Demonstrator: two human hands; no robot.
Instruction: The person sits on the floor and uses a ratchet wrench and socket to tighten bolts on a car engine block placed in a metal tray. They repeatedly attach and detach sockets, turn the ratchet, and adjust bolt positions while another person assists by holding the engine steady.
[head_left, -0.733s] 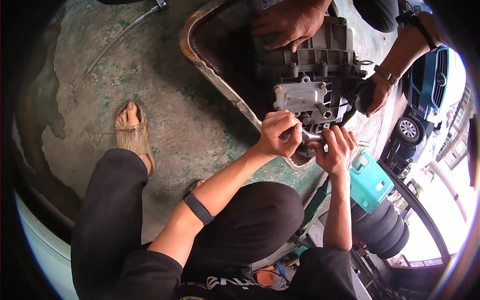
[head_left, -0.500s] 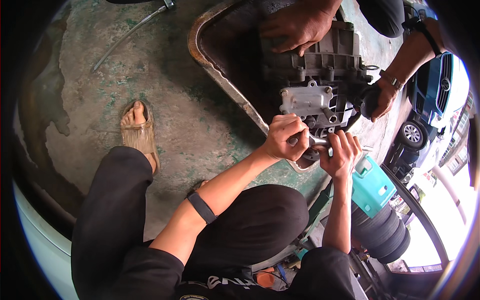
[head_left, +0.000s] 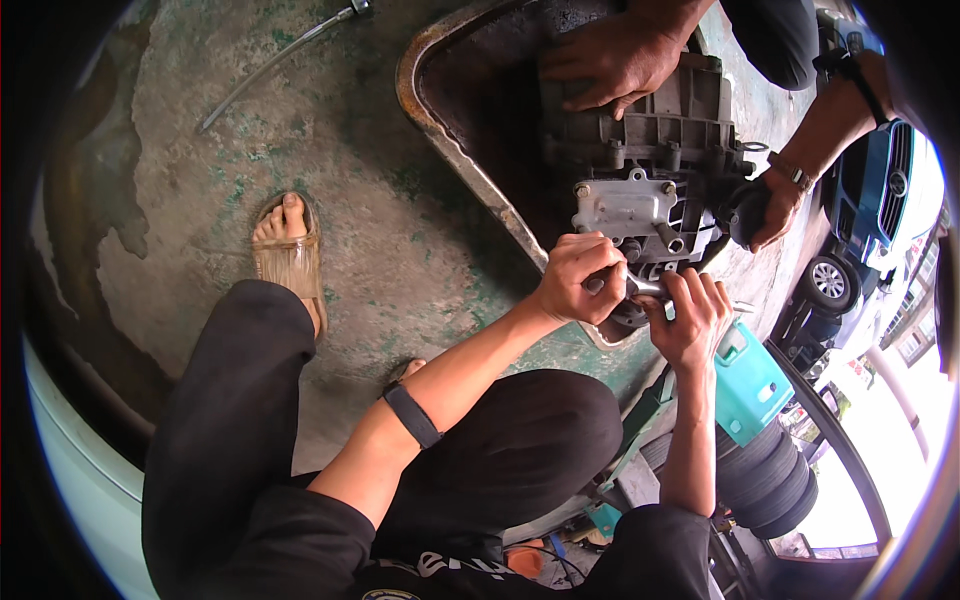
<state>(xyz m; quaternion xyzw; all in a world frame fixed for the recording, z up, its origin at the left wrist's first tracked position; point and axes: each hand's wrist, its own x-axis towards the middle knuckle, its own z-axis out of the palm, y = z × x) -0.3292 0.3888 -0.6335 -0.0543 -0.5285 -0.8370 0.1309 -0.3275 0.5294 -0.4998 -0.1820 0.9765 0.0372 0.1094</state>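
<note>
Over the stained grey-green concrete floor (head_left: 390, 270), left hand (head_left: 585, 277) and right hand (head_left: 690, 318) curl fingers around a silvery metal tool (head_left: 646, 287), at the ribbed grey gearbox's (head_left: 690, 112) near side; uneven pulling could slip it, scraping knuckles

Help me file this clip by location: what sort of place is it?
Probably a vehicle repair workshop: a gearbox-like metal housing stands by the rim of a stained tray, with dark tyres and a blue car in the background.

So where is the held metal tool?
In the head view, the metal tool is right of centre, in left hand and right hand, below the silver plate.
</note>
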